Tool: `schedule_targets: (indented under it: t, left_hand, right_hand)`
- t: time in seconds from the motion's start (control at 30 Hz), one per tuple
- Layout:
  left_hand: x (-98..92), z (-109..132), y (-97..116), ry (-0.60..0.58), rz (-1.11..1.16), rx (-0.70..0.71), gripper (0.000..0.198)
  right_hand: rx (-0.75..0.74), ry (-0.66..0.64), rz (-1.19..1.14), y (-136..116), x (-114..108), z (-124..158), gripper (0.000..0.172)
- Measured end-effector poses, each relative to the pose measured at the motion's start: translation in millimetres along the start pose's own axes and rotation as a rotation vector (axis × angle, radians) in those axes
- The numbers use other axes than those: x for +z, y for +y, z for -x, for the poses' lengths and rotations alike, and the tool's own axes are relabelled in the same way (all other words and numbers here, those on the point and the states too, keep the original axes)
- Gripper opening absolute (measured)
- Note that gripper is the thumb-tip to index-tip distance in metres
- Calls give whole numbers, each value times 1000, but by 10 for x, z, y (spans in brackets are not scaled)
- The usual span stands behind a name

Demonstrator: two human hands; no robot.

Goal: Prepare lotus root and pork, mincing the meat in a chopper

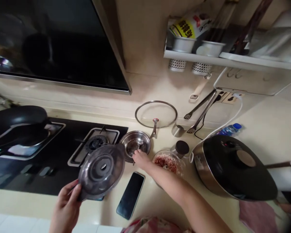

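My left hand (69,202) pinches the edge of a round, smoky plastic lid (103,170), tilted over the front edge of the stove. Over the steel bowl (146,139), my right hand (140,158) has its fingers closed on the handle of a metal spoon (140,143), whose head is inside the bowl. Beneath my right forearm stands a clear container of minced meat (165,161), partly hidden by the arm. A black phone (131,195) lies on the counter between my two hands.
A glass lid (156,114) leans on the wall behind the bowl. The black stove (60,161) with a wok (19,116) is at left. A large cooker (237,168), dark-topped jar (181,148) and bottle (229,129) stand at right. A shelf (223,61) hangs above.
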State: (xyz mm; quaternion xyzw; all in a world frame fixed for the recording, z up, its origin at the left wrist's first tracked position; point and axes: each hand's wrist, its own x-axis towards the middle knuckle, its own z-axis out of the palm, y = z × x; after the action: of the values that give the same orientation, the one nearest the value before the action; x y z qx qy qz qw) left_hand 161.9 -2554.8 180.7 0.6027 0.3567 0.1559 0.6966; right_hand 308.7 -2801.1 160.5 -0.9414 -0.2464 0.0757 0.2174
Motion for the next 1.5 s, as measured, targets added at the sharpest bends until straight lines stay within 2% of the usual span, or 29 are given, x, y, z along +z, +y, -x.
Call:
schedule_targets:
  t: [0.07,0.2,0.27,0.37,0.43,0.5,0.6,0.73,0.8,0.9,1.0,1.1,1.17,1.33,1.43,1.5]
  left_hand:
    - [208,169,-67,-110,9,-44,54]
    - [898,551,-151,-412,-39,-92,55]
    - [1266,728,-182,-600,-47,-102,53]
    - [1739,926,-240,-741,-88,-53,50]
    - [1961,988,-286,-773,-127,-10,50]
    - [2085,988,-321,-773,-156,16,51]
    - [2076,897,-321,-686,-129,2,52]
    - [1839,728,-223,-546,31,-123,56]
    - [1716,680,-180,-494,120,-164,56]
    - [1594,688,-181,-461,182,-179,55]
    - [1557,757,-242,-490,159,-170,52]
    - [1587,830,-300,-514,108,-156,51]
    - [1632,875,-319,-523,60,-140,52]
    - [1815,970,-389,-553,-91,-58,55]
    - [1942,976,-491,-572,-223,58,52]
    - [2009,957,-553,-571,-348,221,43]
  right_hand:
    - [34,51,-82,118,-155,192,19]
    - [183,234,-279,545,-620,961,39]
    - [361,363,-691,789,-792,1402,31]
    - [589,471,-959,1093,-863,1899,38]
    - [751,596,-1173,1220,-819,2054,43]
    - [828,703,-1335,1272,-761,2082,39]
    - [767,710,-1439,1223,-734,2006,35]
    - [606,610,-1556,1111,-810,1948,41]
    - [583,583,-1565,1112,-831,1966,40]
    - [574,565,-1444,1162,-782,1996,41]
    - [483,482,-1178,1178,-666,1988,37]
    - [400,391,-973,1140,-563,1966,37]
    - [417,388,-956,1122,-533,1964,39]
    - [523,554,-1154,1203,-559,2041,43]
    - [675,598,-1098,1316,-558,2096,47]
    - [713,601,-935,1394,-526,2105,45]
